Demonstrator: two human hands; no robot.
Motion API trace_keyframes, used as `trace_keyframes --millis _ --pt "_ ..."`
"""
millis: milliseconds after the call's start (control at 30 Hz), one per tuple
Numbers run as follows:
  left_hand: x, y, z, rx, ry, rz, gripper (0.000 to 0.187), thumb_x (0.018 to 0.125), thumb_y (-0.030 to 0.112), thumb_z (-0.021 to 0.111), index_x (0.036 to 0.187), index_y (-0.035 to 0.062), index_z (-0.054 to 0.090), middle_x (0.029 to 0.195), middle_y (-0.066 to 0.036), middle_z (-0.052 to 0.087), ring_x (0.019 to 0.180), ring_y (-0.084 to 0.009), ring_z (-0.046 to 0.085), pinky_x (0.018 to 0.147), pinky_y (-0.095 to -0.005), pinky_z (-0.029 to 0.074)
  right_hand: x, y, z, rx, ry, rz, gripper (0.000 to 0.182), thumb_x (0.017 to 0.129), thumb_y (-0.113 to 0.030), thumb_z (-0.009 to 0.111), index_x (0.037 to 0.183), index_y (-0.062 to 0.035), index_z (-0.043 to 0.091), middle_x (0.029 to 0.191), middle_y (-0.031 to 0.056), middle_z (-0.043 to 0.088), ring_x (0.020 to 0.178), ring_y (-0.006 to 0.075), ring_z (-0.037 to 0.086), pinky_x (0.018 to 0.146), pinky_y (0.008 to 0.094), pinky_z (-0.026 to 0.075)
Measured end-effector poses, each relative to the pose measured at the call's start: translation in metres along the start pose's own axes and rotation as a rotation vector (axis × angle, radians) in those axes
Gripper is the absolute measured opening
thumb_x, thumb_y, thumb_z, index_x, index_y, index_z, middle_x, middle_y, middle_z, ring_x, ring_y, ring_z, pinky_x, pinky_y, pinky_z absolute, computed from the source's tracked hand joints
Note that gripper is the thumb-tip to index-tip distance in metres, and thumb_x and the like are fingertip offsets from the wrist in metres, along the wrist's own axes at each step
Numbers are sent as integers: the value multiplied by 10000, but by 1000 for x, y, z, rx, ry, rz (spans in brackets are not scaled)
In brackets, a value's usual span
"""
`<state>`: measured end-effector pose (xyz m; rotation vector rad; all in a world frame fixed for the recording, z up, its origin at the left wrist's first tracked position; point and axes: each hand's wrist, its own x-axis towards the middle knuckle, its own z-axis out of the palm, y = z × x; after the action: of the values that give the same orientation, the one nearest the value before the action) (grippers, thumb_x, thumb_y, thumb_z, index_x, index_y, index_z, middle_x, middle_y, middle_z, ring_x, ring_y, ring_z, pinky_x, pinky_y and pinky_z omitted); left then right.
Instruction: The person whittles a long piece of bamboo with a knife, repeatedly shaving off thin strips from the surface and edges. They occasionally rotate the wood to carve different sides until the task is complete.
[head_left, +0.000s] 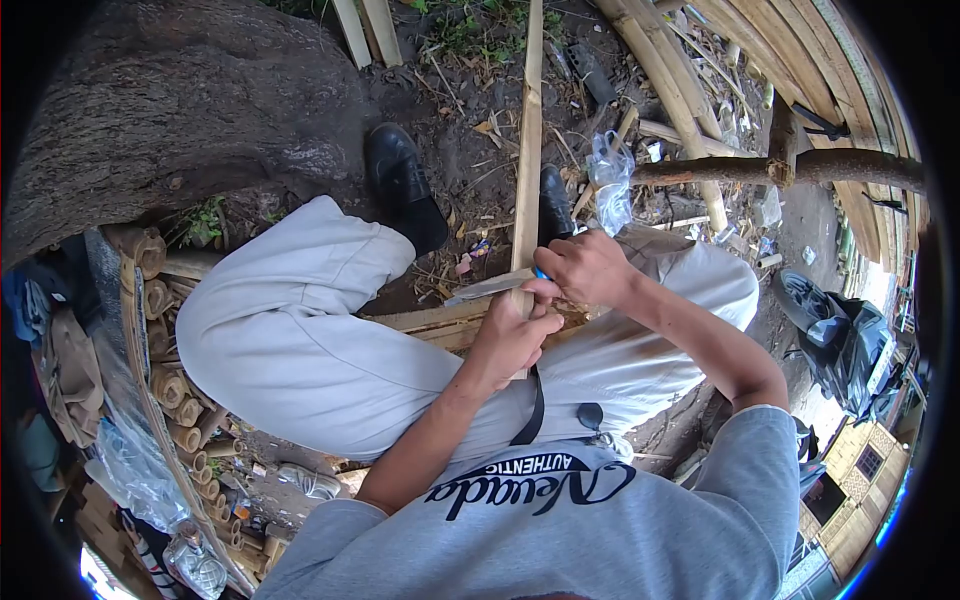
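A long bamboo strip (528, 150) runs from the top of the view down between my legs. My left hand (512, 342) is closed around its near end, close to my lap. My right hand (588, 268) is wrapped round the blue handle of a knife, and only a little blue shows between the fingers. The knife blade (490, 288) points left and lies across the strip, just beyond my left hand. Whether the edge cuts into the bamboo is too small to tell.
A thick tree trunk (190, 120) fills the upper left. Cut bamboo poles (185, 410) are stacked at the left. A branch (720, 172) crosses at the right, near a clear plastic bag (610, 180). Black bags (850, 350) lie at the far right.
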<state>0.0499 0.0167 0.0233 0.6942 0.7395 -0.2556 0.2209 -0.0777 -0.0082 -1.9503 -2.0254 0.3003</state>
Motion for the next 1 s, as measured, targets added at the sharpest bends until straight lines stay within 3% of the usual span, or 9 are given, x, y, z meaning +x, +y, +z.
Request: trace_keyframes --millis 333,467,533,600,633,667,733,867,1000 --pt "-2 0 -3 10 23 41 275 860 -4 629 1075 126 517 741 59 393 478 -31 328 360 -217 269 7 17 8 -72 41 -73 490 898 -531 649 714 -109 483 581 37 447 463 243 545 433 380 401" --pt "-1 -2 -4 0 22 32 281 860 -23 635 1067 81 476 733 50 413 469 -20 338 364 -215 252 9 36 10 -116 74 -152 493 907 -539 644 717 -112 487 566 36 457 451 238 536 422 375 392" --pt "-2 -2 -4 -9 28 12 284 872 -35 633 1063 68 450 737 48 418 469 -7 333 370 -209 229 7 52 11 -220 101 -1 479 962 -519 597 716 -119 497 546 40 471 414 235 514 398 369 377" --pt "-10 4 -1 -45 21 -39 268 874 -27 640 1037 55 443 709 43 423 457 -13 328 368 -216 224 -14 139 7 -455 117 424 449 1040 -477 484 818 -91 538 554 68 537 372 254 502 376 400 422" --pt "-15 3 3 -43 -3 -14 276 875 -15 650 1043 54 442 690 42 418 444 -17 321 367 -223 221 -35 188 -6 -511 -145 790 432 1052 -476 453 907 -88 575 608 100 614 413 284 568 395 417 467" --pt "-14 3 2 -42 -5 -11 276 875 -15 650 1043 54 442 690 42 418 444 -17 321 367 -223 221 -69 241 -15 -527 -107 893 438 1065 -477 412 995 -96 618 713 171 687 547 371 666 485 479 520" --pt "-8 2 0 -22 19 -31 276 878 1 660 1039 54 441 666 48 408 436 -17 316 363 -225 222 -93 266 -36 -613 25 1058 449 1064 -478 396 1051 -99 637 782 242 701 694 454 689 590 557 532" --pt "-4 11 6 -66 -2 -46 259 881 14 665 1020 56 450 641 50 416 413 -25 315 348 -226 230 -42 190 -37 -388 142 1042 588 1051 -553 350 972 -61 662 811 308 678 842 526 655 751 616 509" --pt "-2 7 5 -52 7 -60 253 883 19 663 1018 53 452 628 55 410 400 -28 314 344 -227 231 -3 94 -28 -110 251 625 411 1055 -384 493 825 -55 581 557 171 574 517 400 608 503 486 474"
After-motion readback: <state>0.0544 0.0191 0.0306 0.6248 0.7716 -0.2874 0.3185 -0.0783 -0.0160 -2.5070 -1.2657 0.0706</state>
